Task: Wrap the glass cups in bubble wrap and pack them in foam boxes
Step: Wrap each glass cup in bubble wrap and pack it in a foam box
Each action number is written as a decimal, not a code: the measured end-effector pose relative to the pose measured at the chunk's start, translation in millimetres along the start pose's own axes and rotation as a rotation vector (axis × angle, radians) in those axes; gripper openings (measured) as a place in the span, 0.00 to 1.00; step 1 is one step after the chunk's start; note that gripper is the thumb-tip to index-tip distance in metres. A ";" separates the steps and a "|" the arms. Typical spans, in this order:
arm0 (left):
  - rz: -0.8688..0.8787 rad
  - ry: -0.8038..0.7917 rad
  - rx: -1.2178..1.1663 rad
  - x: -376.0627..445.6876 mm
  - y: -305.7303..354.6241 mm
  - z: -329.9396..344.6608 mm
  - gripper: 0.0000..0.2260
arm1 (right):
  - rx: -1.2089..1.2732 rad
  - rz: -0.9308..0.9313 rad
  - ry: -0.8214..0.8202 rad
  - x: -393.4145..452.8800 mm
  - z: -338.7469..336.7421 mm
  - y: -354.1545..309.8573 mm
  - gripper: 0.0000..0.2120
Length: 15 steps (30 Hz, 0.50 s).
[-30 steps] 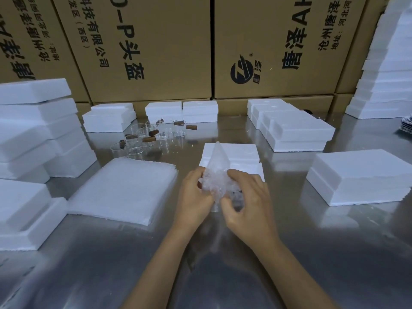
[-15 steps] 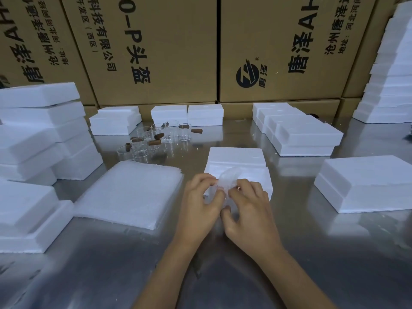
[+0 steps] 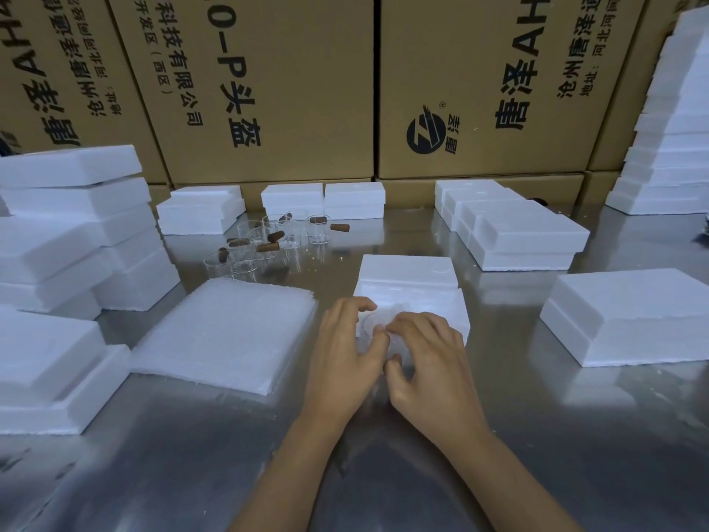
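Note:
My left hand (image 3: 343,353) and my right hand (image 3: 431,364) meet over a small bundle of bubble wrap (image 3: 374,320) on the steel table, and the fingers of both curl round it. A glass cup inside the wrap is mostly hidden by my fingers. Just behind the bundle lies a white foam box (image 3: 406,280). A stack of bubble wrap sheets (image 3: 226,332) lies to the left. Several bare glass cups with brown wooden handles (image 3: 268,241) stand farther back on the left.
Foam boxes stand all around: tall stacks at the left (image 3: 73,224), a pair at the near left (image 3: 50,374), boxes along the back (image 3: 322,199), a row at the right (image 3: 514,232), one at the near right (image 3: 633,316). Cardboard cartons (image 3: 268,90) wall the back.
The loose upright corner of the wrap has been folded down, and both hands have closed in and pressed the bundle lower onto the table in front of the foam box.

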State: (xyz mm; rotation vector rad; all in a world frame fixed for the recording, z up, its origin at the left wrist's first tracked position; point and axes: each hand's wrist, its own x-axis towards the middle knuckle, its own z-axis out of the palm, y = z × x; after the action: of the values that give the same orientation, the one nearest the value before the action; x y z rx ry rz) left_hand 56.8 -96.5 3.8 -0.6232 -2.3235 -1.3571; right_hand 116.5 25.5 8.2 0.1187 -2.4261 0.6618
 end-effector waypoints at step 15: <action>0.117 -0.220 0.434 3.3 6.4 -3.0 0.14 | -0.090 -0.028 -0.003 3.2 12.5 3.6 0.07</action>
State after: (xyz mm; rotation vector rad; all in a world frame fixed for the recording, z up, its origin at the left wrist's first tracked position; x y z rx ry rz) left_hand 57.9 -95.7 11.5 -0.7814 -2.5928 -0.7249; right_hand 106.3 22.8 0.0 0.1164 -2.4481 0.5396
